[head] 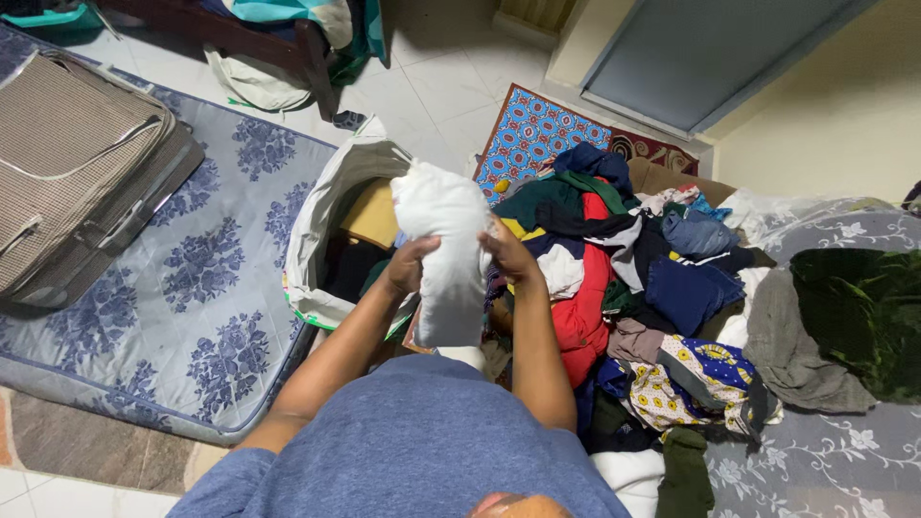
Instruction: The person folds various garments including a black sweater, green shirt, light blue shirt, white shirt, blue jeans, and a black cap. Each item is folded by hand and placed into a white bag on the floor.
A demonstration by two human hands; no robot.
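A checked beige suitcase (82,173) lies closed at far left on a grey mattress with blue flower print (206,297) spread on the tiled floor (432,91). Just right of the mattress stands an open white bag (326,206), its mouth gaping and dark cloth visible inside. Above the bag's right edge, a person in a blue shirt holds a white garment (443,249) upright in both hands: the left hand (411,264) wraps its fingers around the garment's left side, and the right hand (507,251) closes on its right side, so the cloth is pinched between the two at mid-height, its rounded top standing above the hands and its lower end hanging toward the person's chest. Right of the hands spreads a heap of mixed clothes (624,278) in red, navy, green and patterned fabric. Behind the heap lies a blue patterned rug (537,129). At far right a dark green cloth (859,312) rests on a grey flowered bedcover (835,451).
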